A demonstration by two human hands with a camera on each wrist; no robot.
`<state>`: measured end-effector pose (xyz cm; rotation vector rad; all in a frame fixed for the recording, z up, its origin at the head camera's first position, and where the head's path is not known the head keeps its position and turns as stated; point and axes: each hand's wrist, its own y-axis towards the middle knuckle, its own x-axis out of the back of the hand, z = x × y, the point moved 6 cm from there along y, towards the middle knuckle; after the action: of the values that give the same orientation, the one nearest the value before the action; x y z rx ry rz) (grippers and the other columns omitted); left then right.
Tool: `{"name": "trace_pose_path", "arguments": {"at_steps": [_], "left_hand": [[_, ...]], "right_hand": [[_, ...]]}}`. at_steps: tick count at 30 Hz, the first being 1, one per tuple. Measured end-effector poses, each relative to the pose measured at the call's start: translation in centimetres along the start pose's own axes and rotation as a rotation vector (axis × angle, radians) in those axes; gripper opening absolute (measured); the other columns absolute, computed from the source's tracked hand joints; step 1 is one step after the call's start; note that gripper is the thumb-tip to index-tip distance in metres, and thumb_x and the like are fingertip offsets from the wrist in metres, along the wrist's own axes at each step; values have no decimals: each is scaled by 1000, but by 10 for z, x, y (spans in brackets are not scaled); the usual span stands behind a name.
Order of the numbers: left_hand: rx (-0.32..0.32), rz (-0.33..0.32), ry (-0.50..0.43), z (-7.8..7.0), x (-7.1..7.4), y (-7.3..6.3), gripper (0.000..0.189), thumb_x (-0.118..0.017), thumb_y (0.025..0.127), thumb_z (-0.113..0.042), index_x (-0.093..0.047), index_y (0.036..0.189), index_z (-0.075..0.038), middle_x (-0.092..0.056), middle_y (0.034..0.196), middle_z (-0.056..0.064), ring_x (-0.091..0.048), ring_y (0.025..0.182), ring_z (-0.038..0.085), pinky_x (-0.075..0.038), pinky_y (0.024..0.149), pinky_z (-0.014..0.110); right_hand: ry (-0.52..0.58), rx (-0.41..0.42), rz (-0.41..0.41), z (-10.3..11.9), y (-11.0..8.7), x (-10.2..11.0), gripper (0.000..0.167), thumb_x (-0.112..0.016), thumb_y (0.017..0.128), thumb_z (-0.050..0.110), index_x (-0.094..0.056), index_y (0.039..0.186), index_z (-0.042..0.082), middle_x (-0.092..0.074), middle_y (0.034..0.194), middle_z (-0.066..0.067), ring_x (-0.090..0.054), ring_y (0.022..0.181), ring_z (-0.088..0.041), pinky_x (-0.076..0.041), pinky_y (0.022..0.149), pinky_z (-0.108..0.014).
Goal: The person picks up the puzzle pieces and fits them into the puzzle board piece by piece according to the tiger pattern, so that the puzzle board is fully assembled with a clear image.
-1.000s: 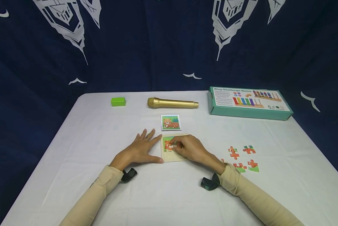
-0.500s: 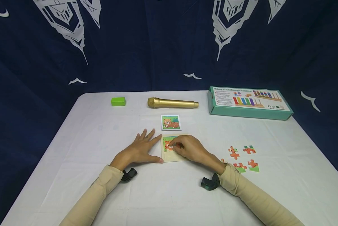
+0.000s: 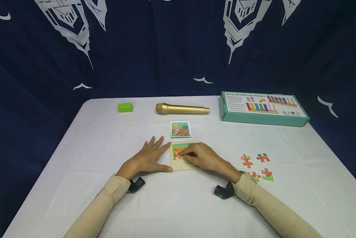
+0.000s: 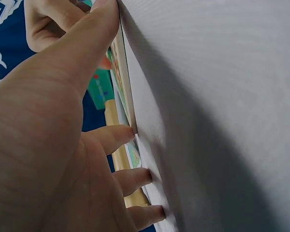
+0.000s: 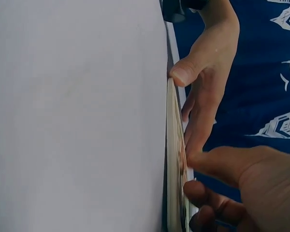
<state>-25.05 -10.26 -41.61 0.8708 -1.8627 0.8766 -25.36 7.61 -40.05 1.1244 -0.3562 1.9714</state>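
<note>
My left hand (image 3: 148,158) lies with fingers spread at the left of a wooden puzzle board (image 3: 181,165); its thumb and index fingertip touch the board's edge. In the left wrist view the thumb (image 4: 94,38) reaches along that edge. Over the board, my right hand (image 3: 203,157) has thumb and index finger at the tiger's face, pinching an orange puzzle piece (image 4: 105,63) low against the picture. Its fingers hide most of that piece. Behind the board lies a tiger picture card (image 3: 180,129). Loose puzzle pieces (image 3: 263,158) lie to the right, partly hidden by the right forearm.
A gold microphone (image 3: 182,109) and a green block (image 3: 125,107) sit toward the back of the white table (image 3: 77,165). A teal Ring Challenge Game box (image 3: 264,109) stands at the back right. Behind hangs a dark blue patterned curtain (image 3: 160,49).
My right hand has shifted slightly right, its fingertips staying low over the board's picture. The left hand keeps its place at the board's edge.
</note>
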Motion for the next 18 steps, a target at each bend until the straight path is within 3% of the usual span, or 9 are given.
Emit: {"name": "trace_pose_path", "arguments": {"at_steps": [5, 9, 13, 18], "left_hand": [[1, -1, -2, 0, -2, 2, 103, -64, 74, -71, -22, 154, -21, -4, 160, 14, 7, 145, 42, -1, 116, 58], [-2, -6, -14, -1, -2, 2, 104, -66, 73, -70, -23, 154, -21, -4, 160, 13, 7, 145, 41, 0, 116, 58], [-8, -6, -19, -1, -3, 1, 104, -66, 73, -71, -22, 154, -21, -4, 160, 13, 8, 145, 41, 0, 116, 57], [-9, -2, -13, 1, -3, 1, 104, -65, 74, -70, -21, 154, -21, -2, 161, 13, 9, 145, 40, 1, 116, 57]], "right_hand": [[56, 37, -11, -6, -11, 14, 25, -68, 90, 16, -71, 114, 14, -65, 90, 6, -55, 79, -11, -48, 72, -29], [86, 42, -35, -18, -29, 30, 28, -71, 88, 17, -70, 116, 14, -67, 107, 4, -59, 103, -14, -48, 92, -39], [69, -12, -42, -34, -52, 47, 34, -73, 86, 19, -68, 119, 14, -63, 124, -1, -52, 123, -24, -40, 103, -49], [10, -127, -36, -59, -83, 71, 46, -76, 82, 19, -63, 126, 12, -54, 138, -9, -36, 137, -38, -21, 111, -61]]}}
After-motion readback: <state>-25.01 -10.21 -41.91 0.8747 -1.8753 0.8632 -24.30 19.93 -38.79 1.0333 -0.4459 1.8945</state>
